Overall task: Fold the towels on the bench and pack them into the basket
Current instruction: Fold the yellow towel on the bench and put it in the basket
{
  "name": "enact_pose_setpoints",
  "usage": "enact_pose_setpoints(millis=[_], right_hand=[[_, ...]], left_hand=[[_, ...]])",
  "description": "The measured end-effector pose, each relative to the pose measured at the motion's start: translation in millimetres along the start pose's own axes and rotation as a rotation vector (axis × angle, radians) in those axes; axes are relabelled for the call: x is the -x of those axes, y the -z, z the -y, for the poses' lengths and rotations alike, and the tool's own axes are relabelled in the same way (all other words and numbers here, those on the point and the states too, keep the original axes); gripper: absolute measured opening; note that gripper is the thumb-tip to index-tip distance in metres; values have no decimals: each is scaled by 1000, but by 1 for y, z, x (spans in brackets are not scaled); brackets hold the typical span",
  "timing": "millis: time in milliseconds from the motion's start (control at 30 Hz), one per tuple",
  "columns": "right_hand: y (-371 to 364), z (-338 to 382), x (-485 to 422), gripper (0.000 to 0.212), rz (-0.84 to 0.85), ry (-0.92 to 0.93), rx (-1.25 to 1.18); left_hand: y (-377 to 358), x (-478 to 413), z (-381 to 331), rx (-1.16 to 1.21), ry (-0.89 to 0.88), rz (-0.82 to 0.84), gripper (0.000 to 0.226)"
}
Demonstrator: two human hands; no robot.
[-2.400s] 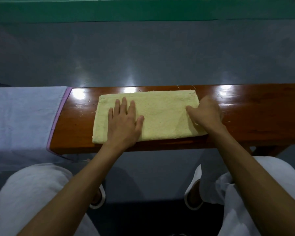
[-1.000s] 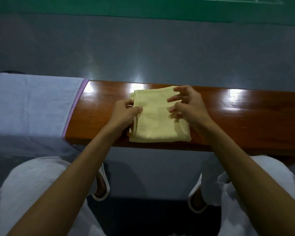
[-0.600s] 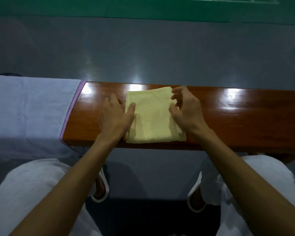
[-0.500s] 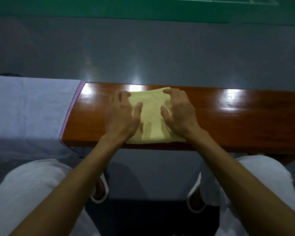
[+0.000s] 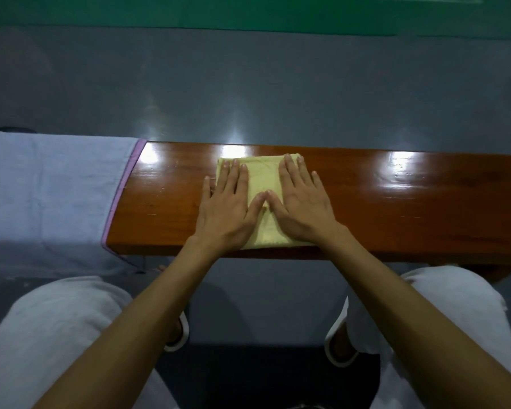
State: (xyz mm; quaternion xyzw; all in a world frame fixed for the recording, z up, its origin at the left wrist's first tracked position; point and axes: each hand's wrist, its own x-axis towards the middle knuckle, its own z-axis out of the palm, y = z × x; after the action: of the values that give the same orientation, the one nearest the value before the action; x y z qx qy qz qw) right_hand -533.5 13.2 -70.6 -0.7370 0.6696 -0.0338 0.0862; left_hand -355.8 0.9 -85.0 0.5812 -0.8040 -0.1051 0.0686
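Where draped over the bench (image 5: pixel 410 202) end, far left: blue towel (image 5: pixel 50 196), spread out, not yet folded, well apart from both hands. Next, left hand (image 5: pixel 227 208): flat, palm down, fingers straight, gripping nothing; most of it pressing on the yellow towel (image 5: pixel 263 178), little finger on bare bench top just beside it. Centre: yellow towel, folded to a small thick rectangle, reaching from the far edge of the bench to the near edge, largely hidden beneath the two palms, a strip showing between them. Then right hand (image 5: pixel 303 208): likewise flat and outspread, holding nothing, covering the towel's right half and right edge, thumb tip meeting the left thumb. Bare polished bench top to the right. No basket in view. Handling, as a judgement: soft, light, limp cloth, likely to spring open or slide on the glossy surface once released; best taken by pinching all layers together at the two side edges, or by sliding one palm beneath and clamping from above.
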Motion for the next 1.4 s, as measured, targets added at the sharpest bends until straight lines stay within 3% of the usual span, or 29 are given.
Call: enact_pose_setpoints(millis=[167,567,733,933,1033,1100,1200,1300,1400], right_hand=[[1,-13,0,76,6,-82,-78],[1,-16,-1,72,-7,-69,-131],[6,-21,2,70,-35,-81,-281],[37,-38,28,58,-127,-60,-578],[40,-46,43,48,-221,67,-526],[35,-49,50,43,-212,142,-514],[24,-47,60,46,-89,195,-520],[15,-47,63,72,-73,228,-419],[13,-48,64,94,-74,297,-280]], left_hand=[[1,0,6,3,36,3,78],[6,2,18,86,15,12,71],[10,8,23,204,-22,-41,75],[25,29,29,293,-185,-353,43],[24,43,35,372,-228,-279,29],[19,52,42,271,-273,-250,27],[16,61,51,257,-265,-202,38],[16,67,56,294,-244,-157,54],[17,73,61,233,-286,-113,86]])
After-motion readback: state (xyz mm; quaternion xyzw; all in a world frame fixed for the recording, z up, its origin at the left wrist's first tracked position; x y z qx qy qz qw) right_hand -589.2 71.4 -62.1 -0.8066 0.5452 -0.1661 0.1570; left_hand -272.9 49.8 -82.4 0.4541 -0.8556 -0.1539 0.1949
